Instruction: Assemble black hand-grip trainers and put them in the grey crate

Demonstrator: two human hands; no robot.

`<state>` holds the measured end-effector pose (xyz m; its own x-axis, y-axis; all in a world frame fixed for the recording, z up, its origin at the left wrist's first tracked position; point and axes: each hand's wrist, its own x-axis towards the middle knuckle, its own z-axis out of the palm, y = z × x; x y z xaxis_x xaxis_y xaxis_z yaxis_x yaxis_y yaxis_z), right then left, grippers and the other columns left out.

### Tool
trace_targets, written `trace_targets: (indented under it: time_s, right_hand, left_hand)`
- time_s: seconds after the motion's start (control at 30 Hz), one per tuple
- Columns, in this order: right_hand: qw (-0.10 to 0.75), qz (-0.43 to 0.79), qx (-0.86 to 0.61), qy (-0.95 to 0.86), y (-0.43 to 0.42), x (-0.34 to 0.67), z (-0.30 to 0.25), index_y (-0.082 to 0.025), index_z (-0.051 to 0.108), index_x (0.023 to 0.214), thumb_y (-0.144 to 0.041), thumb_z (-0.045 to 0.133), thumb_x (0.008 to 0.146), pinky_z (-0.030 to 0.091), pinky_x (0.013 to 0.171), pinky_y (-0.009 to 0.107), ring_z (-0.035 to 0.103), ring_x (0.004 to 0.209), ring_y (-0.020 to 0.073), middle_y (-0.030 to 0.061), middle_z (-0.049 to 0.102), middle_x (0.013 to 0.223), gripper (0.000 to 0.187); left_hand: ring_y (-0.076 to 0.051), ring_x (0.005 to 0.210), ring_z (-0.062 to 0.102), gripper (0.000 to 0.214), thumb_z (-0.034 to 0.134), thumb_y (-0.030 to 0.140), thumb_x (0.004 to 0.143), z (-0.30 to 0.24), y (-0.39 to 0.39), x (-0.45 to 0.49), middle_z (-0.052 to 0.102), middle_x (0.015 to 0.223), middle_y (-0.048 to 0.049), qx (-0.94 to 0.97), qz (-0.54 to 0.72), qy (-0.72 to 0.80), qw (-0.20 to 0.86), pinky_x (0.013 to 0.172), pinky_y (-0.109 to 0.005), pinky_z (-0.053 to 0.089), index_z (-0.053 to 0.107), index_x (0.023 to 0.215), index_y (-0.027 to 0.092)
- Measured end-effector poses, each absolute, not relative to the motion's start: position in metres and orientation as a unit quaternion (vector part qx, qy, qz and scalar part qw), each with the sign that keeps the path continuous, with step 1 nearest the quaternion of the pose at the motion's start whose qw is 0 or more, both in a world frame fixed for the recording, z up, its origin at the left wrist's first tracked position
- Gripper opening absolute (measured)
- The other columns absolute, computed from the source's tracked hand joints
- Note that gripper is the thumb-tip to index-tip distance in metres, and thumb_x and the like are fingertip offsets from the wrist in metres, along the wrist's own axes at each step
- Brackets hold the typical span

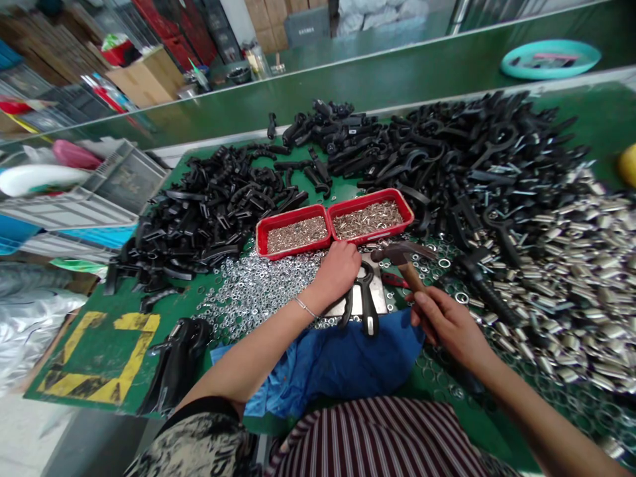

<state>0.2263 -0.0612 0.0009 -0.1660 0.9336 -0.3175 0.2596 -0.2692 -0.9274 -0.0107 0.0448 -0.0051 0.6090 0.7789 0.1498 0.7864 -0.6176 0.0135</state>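
My right hand (447, 321) is wrapped round the wooden handle of a small hammer (403, 254), whose metal head hangs just above the table. My left hand (338, 269) is closed, fingers curled down, at the top of a black plastic handle part (366, 298) lying on a small metal plate (381, 298). What its fingertips pinch is hidden. Just beyond the left hand sit two red trays (258, 233) filled with small metal pins. A blue cloth (328, 361) lies beneath both wrists.
Piles of black plastic parts (447, 152) cover the far green table. Silver washers (253, 291) spread on the left, metal springs (581, 265) heap on the right. Grey crates (94, 192) stand at the far left; a teal basin (549, 58) sits far right.
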Motion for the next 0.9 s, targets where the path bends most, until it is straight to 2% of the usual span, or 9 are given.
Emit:
trace_targets:
  time_s: [0.13, 0.3, 0.43, 0.5, 0.63, 0.77, 0.9]
  right_hand:
    - [0.263, 0.524, -0.574, -0.571, -0.056, 0.232, 0.007, -0.024, 0.059, 0.097, -0.059, 0.044, 0.098, 0.043, 0.046, 0.028, 0.053, 0.046, 0.0143, 0.0004, 0.069, 0.073, 0.038]
    - [0.172, 0.392, -0.577, -0.696, -0.036, 0.245, 0.031, -0.024, 0.059, 0.082, -0.059, 0.041, 0.099, 0.045, 0.057, 0.030, 0.060, 0.059, 0.0180, 0.0016, 0.065, 0.066, 0.042]
    - [0.191, 0.315, -0.569, -0.736, -0.020, 0.237, 0.052, -0.024, 0.059, 0.093, -0.060, 0.031, 0.102, 0.043, 0.060, 0.030, 0.061, 0.063, 0.0186, 0.0033, 0.065, 0.071, 0.046]
    - [0.176, 0.284, -0.569, -0.751, -0.010, 0.228, 0.052, -0.024, 0.057, 0.093, -0.059, 0.032, 0.101, 0.042, 0.061, 0.031, 0.061, 0.065, 0.0200, 0.0046, 0.066, 0.072, 0.044]
    - [0.061, 0.309, -0.547, -0.776, 0.009, 0.217, 0.041, -0.024, 0.052, 0.079, -0.058, 0.038, 0.099, 0.041, 0.060, 0.032, 0.061, 0.063, 0.0208, 0.0054, 0.065, 0.070, 0.043]
    - [0.101, 0.296, -0.551, -0.774, 0.014, 0.218, 0.038, -0.024, 0.052, 0.083, -0.058, 0.031, 0.102, 0.042, 0.061, 0.032, 0.061, 0.065, 0.0203, 0.0042, 0.065, 0.070, 0.044]
    - [0.055, 0.290, -0.541, -0.787, 0.016, 0.223, 0.035, -0.023, 0.053, 0.077, -0.057, 0.035, 0.101, 0.041, 0.058, 0.032, 0.060, 0.061, 0.0196, 0.0049, 0.064, 0.068, 0.045]
  left_hand:
    - [-0.028, 0.099, 0.053, 0.024, 0.043, 0.016, 0.101, -0.009, 0.044, -0.013, 0.062, 0.097, -0.0130, -0.906, -0.049, -0.418, 0.046, 0.088, -0.041, 0.041, 0.066, 0.097, 0.010]
    - [-0.025, 0.106, 0.054, 0.029, 0.048, 0.034, 0.102, -0.011, 0.022, -0.026, 0.064, 0.114, -0.0116, -0.863, -0.136, -0.486, -0.027, 0.093, -0.040, 0.042, 0.064, 0.114, 0.013]
    - [-0.025, 0.109, 0.055, 0.033, 0.036, 0.030, 0.106, -0.011, -0.014, -0.031, 0.066, 0.117, -0.0108, -0.876, -0.150, -0.458, -0.028, 0.100, -0.042, 0.039, 0.065, 0.115, 0.015]
    - [-0.026, 0.108, 0.055, 0.035, 0.035, 0.028, 0.106, -0.011, -0.024, -0.031, 0.067, 0.117, -0.0117, -0.890, -0.128, -0.437, -0.022, 0.100, -0.043, 0.038, 0.064, 0.118, 0.014]
    - [-0.028, 0.106, 0.055, 0.034, 0.038, 0.027, 0.104, -0.012, -0.026, -0.029, 0.067, 0.112, -0.0137, -0.891, -0.117, -0.438, -0.023, 0.099, -0.043, 0.038, 0.065, 0.116, 0.009]
    - [-0.028, 0.109, 0.054, 0.034, 0.039, 0.028, 0.104, -0.010, -0.025, -0.027, 0.066, 0.112, -0.0138, -0.885, -0.125, -0.446, -0.040, 0.099, -0.044, 0.038, 0.065, 0.115, 0.010]
    - [-0.030, 0.109, 0.055, 0.033, 0.047, 0.037, 0.100, -0.006, -0.036, -0.024, 0.064, 0.115, -0.0155, -0.855, -0.133, -0.500, -0.039, 0.096, -0.047, 0.041, 0.061, 0.118, 0.012]
